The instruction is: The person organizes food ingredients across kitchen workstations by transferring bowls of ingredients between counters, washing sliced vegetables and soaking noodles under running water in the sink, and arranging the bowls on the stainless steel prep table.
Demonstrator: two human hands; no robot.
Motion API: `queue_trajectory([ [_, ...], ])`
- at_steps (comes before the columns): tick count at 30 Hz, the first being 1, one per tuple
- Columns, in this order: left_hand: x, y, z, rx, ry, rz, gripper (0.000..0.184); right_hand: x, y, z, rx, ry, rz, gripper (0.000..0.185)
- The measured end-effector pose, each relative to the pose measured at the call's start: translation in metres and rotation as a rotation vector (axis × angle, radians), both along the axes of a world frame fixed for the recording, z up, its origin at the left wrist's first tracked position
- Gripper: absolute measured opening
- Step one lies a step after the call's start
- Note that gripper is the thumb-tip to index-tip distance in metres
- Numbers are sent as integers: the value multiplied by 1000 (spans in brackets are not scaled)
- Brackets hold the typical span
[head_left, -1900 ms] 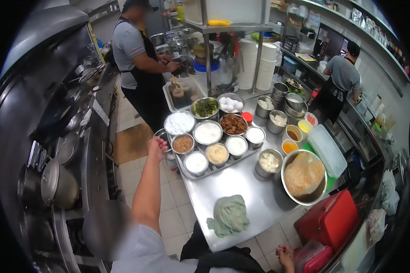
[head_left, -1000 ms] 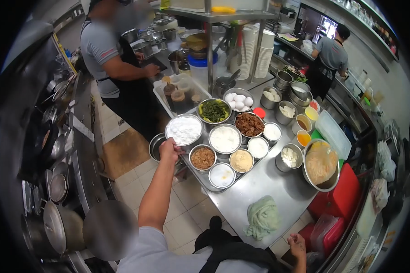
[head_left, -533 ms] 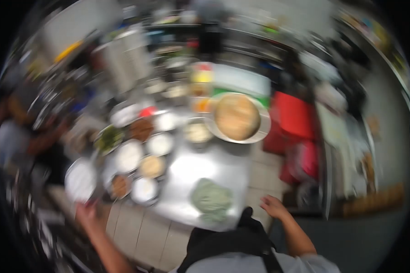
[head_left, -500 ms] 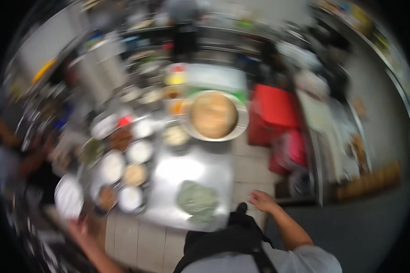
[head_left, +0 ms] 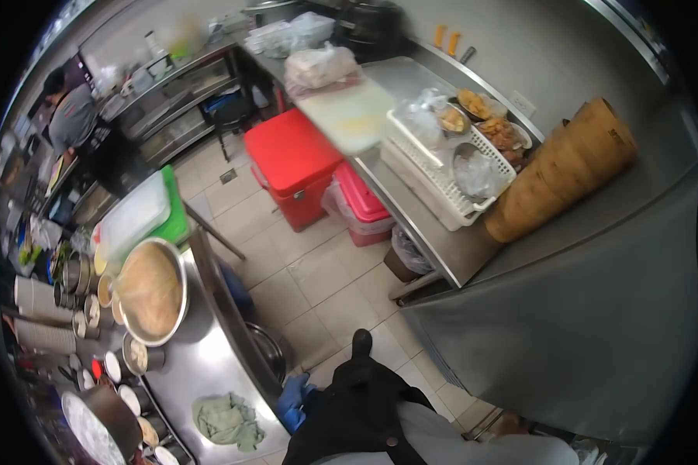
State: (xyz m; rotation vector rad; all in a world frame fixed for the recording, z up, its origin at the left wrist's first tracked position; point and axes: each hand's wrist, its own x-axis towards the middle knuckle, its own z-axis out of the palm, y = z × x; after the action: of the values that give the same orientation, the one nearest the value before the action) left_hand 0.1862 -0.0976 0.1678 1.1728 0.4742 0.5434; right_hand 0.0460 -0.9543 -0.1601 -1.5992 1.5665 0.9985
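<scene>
The left hand is unseen; the grip of the right hand (head_left: 509, 425) cannot be told. Well to its left, a white-filled metal pot (head_left: 108, 418) is apparently carried; level support is called for.

Right arm (head_left: 492, 451) out sideways; hand (head_left: 510, 425) low, blurred

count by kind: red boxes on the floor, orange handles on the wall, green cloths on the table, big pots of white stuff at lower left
Red boxes: 2
Orange handles: 2
Green cloth: 1
Big pot: 1
Total: 6
</scene>
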Motion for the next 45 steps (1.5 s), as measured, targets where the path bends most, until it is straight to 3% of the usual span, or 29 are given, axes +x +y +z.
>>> queue_trajectory([
  [3,72,-26,-16,-3,-86,-465,45,-25,-7,17,-10,-33,-189,20],
  [7,223,-186,-11,-237,-59,-119,46,-4,0,12,32,-160,-264,18],
  [10,305,-288,-7,-411,19,-295,51,34,1,12,59,-301,-235,17],
  [14,382,-375,-18,-333,24,-644,55,91,-2,27,73,-480,-160,16],
  [20,461,-465,-18,-333,51,-805,57,148,-11,41,56,-570,-133,16],
  [24,541,-488,-54,-323,80,-809,45,179,-9,39,50,-556,-142,16],
  [33,738,-553,-50,-376,88,-878,4,299,57,40,-4,-523,-259,18],
  [39,880,-632,-68,-335,220,-906,12,386,133,84,-124,-600,-359,21],
  [44,977,-737,-95,-354,257,-1038,17,433,166,123,-337,-791,-285,24],
  [45,993,-760,-101,-357,263,-1059,17,483,170,190,-413,-790,-223,23],
])
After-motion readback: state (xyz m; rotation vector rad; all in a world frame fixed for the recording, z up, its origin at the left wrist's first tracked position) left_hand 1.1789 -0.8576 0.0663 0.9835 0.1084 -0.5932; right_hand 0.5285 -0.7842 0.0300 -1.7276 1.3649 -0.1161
